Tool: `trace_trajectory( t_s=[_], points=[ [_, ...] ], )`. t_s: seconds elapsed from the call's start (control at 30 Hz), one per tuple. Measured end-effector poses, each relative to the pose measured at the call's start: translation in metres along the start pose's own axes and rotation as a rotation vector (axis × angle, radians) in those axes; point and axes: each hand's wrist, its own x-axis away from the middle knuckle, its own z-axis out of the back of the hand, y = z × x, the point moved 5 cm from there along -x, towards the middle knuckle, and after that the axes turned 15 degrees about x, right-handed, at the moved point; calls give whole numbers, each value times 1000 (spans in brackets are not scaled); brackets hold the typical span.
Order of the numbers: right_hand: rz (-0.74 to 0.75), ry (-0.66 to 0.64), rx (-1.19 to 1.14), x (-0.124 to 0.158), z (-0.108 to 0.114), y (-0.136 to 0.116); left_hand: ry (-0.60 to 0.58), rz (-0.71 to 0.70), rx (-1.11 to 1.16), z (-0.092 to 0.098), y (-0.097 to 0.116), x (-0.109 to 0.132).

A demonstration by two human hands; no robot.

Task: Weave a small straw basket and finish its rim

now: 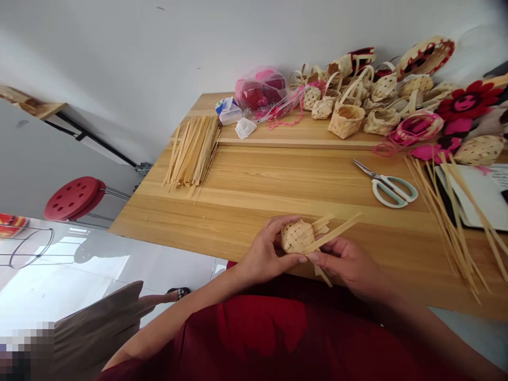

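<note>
Left hand (pixel 264 248) and right hand (pixel 345 264) are close together, both clamped on a small woven pouch (pixel 297 236), held just over the near edge of the table (pixel 238 174). We've got the rounded end done: tight checker weave, pale dry strips, approx. egg-shaped. Not done: loose strip ends (pixel 332 230) stick out to the right and down, flat and ribbon-like, one long one angling up past the right hand. Can't tell how many are left to tuck in.

Further out on the table: scissors (pixel 387 185) w/ pale loop handles, a bundle of cut strips (pixel 191 151) to the left, more long strips (pixel 448 222) to the right. Along the far side, on a raised board, sit small woven baskets (pixel 346 119) w/ hoop handles, red & pink flowers (pixel 468 103) and a pink plastic bag (pixel 261 89). Red stool (pixel 73 198) off to the left.
</note>
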Motion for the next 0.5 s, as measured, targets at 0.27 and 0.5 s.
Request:
trace_trajectory(
  t_s=[0.27, 0.5],
  points=[
    [66, 74, 52, 12, -6, -2, -13, -19, -45, -2, -2, 10],
    [35, 70, 103, 15, -7, -6, 26, -53, -43, -4, -3, 17]
  ],
)
